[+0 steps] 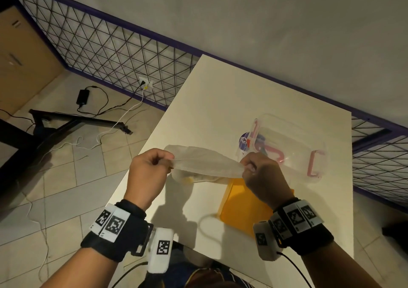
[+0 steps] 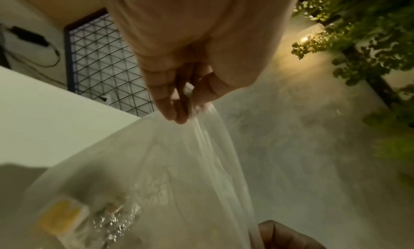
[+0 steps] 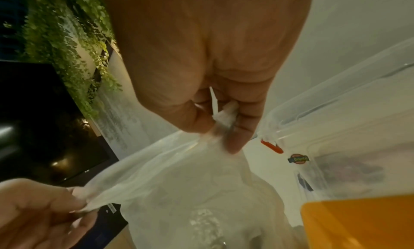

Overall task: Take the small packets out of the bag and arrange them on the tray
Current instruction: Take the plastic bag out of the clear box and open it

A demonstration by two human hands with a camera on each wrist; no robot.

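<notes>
A thin translucent plastic bag point(image 1: 205, 163) hangs stretched between both hands above the white table point(image 1: 216, 102). My left hand point(image 1: 152, 161) pinches its left rim point(image 2: 197, 111). My right hand point(image 1: 254, 166) pinches the right rim point(image 3: 224, 122). Small packets point(image 2: 67, 217), one yellow and some clear and glittery, lie in the bag's bottom. The orange tray point(image 1: 240, 208) lies flat on the table just under my right wrist, and its corner point(image 3: 358, 222) shows in the right wrist view.
A clear plastic box point(image 1: 287, 146) with pink latches stands beyond the tray, with a round blue-and-white item point(image 1: 244, 143) at its left side. A wire-mesh fence point(image 1: 106, 49) runs behind the table. Cables and a charger point(image 1: 82, 96) lie on the tiled floor at left.
</notes>
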